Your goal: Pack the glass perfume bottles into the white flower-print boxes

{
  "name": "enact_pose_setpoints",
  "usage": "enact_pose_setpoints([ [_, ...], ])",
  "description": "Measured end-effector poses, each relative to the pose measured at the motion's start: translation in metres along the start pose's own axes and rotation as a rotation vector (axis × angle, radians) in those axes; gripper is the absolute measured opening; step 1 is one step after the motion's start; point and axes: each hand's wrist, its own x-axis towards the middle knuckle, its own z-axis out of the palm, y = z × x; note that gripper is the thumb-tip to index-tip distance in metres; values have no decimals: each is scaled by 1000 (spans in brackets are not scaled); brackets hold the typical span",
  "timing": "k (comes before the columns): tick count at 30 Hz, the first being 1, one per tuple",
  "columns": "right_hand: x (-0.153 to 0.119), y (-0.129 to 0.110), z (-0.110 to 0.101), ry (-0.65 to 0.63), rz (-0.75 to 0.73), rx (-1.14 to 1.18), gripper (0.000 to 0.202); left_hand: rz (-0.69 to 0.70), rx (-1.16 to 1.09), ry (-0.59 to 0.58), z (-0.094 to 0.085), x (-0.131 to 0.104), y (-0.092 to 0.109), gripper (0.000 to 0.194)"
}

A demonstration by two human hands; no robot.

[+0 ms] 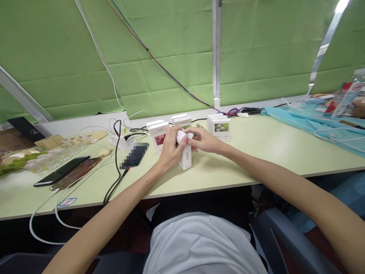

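Observation:
Near the table's middle, a white box (186, 158) is held upright and slightly tilted, with its top end between both hands. My left hand (171, 148) is closed round its upper left side. My right hand (203, 140) pinches at the top right of the same box, where a white flap shows. Behind the hands stand white boxes with a red flower picture (158, 131) and a white box with a green picture (181, 120). To the right stand several white boxes with a white flower picture (221, 129).
Phones (61, 171) and cables lie on the table (256, 152) at the left, beside a clear tray of small items. A dark phone (137, 154) is left of the hands. Blue cloth (302, 118) and a bottle (346, 93) are at the right, by another person's hand.

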Motion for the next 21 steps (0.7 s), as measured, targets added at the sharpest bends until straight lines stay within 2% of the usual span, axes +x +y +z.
enact_pose_setpoints([
  [21,1,1,0,-6,4,-23,16,16,20,6,1,0,-3,39],
])
